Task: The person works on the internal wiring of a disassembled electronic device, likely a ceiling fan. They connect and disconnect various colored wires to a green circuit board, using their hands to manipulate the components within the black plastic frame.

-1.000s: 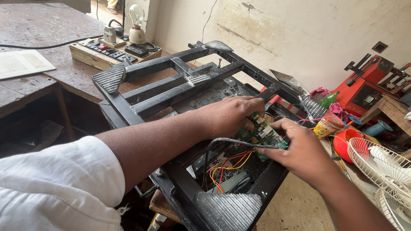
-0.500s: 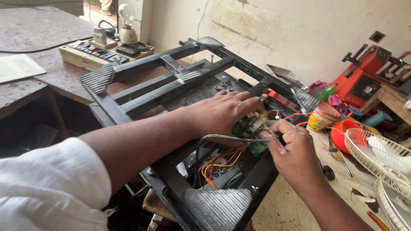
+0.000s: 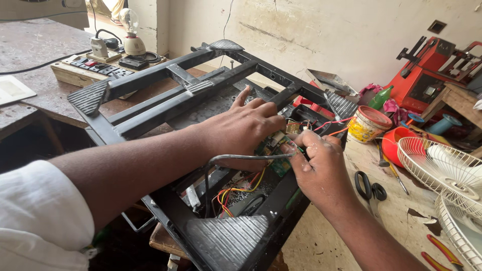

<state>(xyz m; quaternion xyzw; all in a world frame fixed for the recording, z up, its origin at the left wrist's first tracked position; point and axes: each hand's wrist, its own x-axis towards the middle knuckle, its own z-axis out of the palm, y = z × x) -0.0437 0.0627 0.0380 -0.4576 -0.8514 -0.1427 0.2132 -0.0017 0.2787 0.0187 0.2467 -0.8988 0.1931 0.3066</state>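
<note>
Far left there's a worn, stained tabletop [image 3: 35, 45] with a wooden switchboard [image 3: 90, 68] and a small bulb lamp [image 3: 131, 35] on it. A black plastic frame [image 3: 165, 80] lies tilted across the middle, wires [image 3: 236, 193] spilling inside. The left hand [image 3: 243, 128] rests flat over a green circuit board [image 3: 273, 150] in the frame, fingers spread, not clenched. The right hand [image 3: 321, 168] pinches the board's edge. Further right: scissors [image 3: 369, 185], a yellow tub [image 3: 369, 123], a white fan guard [image 3: 442, 170], a red machine [image 3: 427, 75] by the scuffed cream wall [image 3: 321, 30].

Round yellow-labelled tub [image 3: 368, 125] with red rim, green bottle [image 3: 379, 96] behind it, right of black frame [image 3: 150, 80]
</note>
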